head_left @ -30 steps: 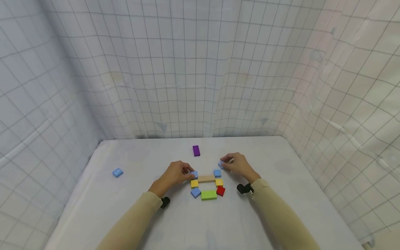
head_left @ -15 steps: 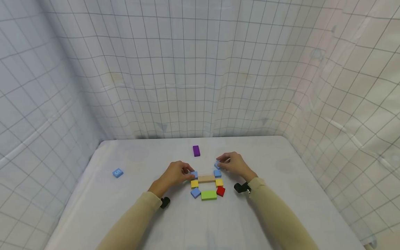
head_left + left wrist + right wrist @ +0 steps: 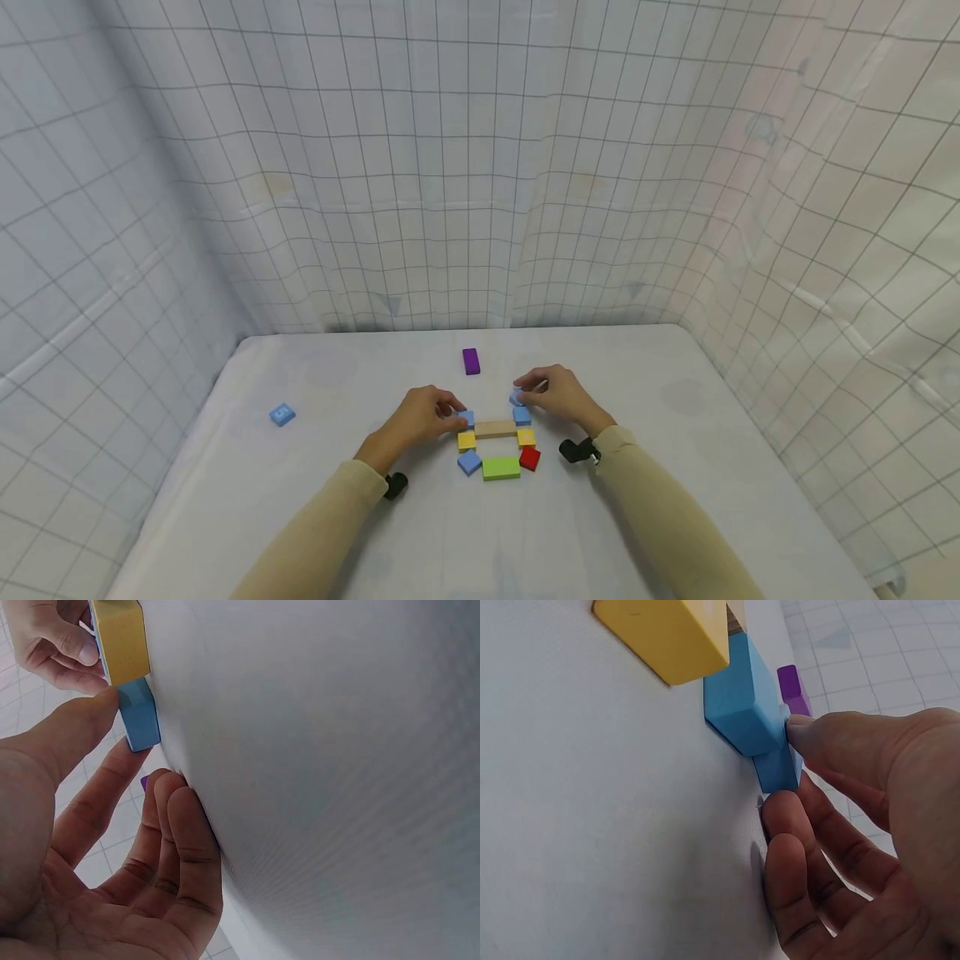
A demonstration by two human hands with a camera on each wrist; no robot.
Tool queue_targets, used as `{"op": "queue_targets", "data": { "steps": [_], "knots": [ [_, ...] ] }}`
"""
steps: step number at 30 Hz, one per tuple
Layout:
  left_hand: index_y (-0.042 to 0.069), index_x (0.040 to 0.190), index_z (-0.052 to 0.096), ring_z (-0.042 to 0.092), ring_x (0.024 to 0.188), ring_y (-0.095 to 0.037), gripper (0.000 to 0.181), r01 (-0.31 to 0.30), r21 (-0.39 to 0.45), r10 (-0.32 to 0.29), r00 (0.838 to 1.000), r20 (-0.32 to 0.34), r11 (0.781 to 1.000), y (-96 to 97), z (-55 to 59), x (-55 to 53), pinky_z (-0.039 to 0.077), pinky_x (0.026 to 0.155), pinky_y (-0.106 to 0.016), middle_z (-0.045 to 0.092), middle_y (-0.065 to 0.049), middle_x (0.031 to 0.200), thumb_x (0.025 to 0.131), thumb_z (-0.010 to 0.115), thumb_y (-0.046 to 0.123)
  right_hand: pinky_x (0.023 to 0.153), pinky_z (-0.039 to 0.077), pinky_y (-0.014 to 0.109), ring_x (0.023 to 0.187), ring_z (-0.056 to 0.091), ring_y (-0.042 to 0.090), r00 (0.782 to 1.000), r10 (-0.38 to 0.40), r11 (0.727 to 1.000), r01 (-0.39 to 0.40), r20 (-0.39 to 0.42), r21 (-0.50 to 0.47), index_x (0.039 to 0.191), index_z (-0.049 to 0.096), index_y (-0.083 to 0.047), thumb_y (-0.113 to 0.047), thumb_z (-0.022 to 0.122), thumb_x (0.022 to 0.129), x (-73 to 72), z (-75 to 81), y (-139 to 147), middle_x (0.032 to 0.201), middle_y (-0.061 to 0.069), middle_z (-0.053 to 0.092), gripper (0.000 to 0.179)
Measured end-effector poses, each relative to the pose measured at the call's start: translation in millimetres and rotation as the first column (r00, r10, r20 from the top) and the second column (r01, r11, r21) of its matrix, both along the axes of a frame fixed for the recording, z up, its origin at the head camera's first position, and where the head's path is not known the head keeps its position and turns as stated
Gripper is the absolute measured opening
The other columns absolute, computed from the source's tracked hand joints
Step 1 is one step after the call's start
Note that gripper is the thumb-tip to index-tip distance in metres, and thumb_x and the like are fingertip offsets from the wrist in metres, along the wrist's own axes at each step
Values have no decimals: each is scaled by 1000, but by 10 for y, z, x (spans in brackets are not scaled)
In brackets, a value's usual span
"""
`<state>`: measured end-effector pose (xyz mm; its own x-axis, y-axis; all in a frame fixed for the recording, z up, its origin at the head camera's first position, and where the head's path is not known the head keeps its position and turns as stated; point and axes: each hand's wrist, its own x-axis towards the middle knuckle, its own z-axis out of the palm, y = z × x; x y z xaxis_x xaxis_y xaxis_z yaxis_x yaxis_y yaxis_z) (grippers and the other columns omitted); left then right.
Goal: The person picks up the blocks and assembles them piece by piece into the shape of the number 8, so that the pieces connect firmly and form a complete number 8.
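Note:
My left hand [image 3: 423,417] pinches a blue block [image 3: 139,720] between thumb and forefinger, at the far left corner of a ring of blocks on the table. A yellow block [image 3: 467,442] sits just nearer than it. My right hand [image 3: 558,394] holds another blue block [image 3: 517,397] by thumb and fingers, behind the ring's far right blue block [image 3: 522,416]. In the right wrist view that far right block partly covers the held block [image 3: 777,769]. A wooden plank [image 3: 495,429] lies between the two far corners.
The near side has a green block [image 3: 501,468], a tilted blue block [image 3: 469,462] and a red block [image 3: 529,458]. A second yellow block [image 3: 526,438] forms the right side. Farther off lie a purple block [image 3: 471,362] and, left, a blue block [image 3: 282,414].
My right hand has moved left with its blue block, bringing it in behind the far right corner of the ring. My left hand has stayed in place on its block.

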<state>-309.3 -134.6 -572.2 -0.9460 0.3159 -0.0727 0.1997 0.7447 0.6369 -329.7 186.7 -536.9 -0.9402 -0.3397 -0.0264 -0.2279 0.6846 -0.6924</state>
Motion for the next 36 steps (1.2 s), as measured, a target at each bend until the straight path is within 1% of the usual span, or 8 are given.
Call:
{"op": "queue_targets", "data": {
  "steps": [2,5,6,8,12,13,29,36],
  "knots": [
    [19,122,90,66,98,-21,32,1,5,-1,1000,-5,1000,13,62,50,59,81,-33,76,-5,110,100,94,41,100,68,41,106,77,18,1000,6,1000,-6,-7,-3,129,89,-16,-22,89,105,5,2,-1,119,4,86,25],
    [17,121,90,67,100,-23,28,-15,34,14,1000,21,999,58,290,201,61,85,-35,76,-8,110,101,93,37,99,68,41,105,77,18,1000,8,1000,-8,-9,-6,129,89,-16,-22,89,105,11,3,-2,119,4,86,24],
    [17,121,90,66,99,-23,29,-6,37,6,1000,5,999,42,273,208,60,85,-35,76,-8,109,102,92,39,99,68,40,105,77,18,1000,7,1000,-7,-7,-5,129,89,-17,-22,89,105,12,4,-3,120,3,86,24],
    [16,120,90,66,100,-22,27,-18,47,17,1000,16,999,63,373,276,61,88,-36,76,-8,110,102,92,36,99,68,39,105,76,17,1000,4,1000,-4,-5,-2,129,89,-18,-23,89,105,16,7,-8,120,3,86,24],
    [15,121,90,66,101,-21,26,-35,34,34,999,15,999,88,423,322,62,91,-37,76,-7,111,102,92,33,100,68,39,105,76,17,1000,0,1000,0,0,3,129,89,-18,-24,89,105,21,23,-19,120,2,85,24],
    [15,121,90,67,103,-21,25,-53,29,52,998,37,998,115,485,349,62,93,-38,77,-7,112,102,93,30,100,68,40,106,76,17,1000,0,1000,0,0,4,129,89,-19,-24,89,105,22,29,-22,120,2,85,25],
    [15,124,89,65,102,-19,29,-72,32,71,997,36,997,114,455,332,60,90,-35,77,-5,113,101,94,33,99,68,40,105,76,17,1000,7,1000,-7,-12,19,127,90,-16,-24,88,106,5,10,-21,120,3,87,22],
    [14,128,87,67,101,-18,31,-75,50,75,997,21,996,82,475,387,62,88,-34,78,-4,111,103,92,32,101,67,41,106,74,18,1000,-6,1000,6,2,18,127,90,-19,-25,87,107,25,10,-28,121,2,86,21]
  ]
}}
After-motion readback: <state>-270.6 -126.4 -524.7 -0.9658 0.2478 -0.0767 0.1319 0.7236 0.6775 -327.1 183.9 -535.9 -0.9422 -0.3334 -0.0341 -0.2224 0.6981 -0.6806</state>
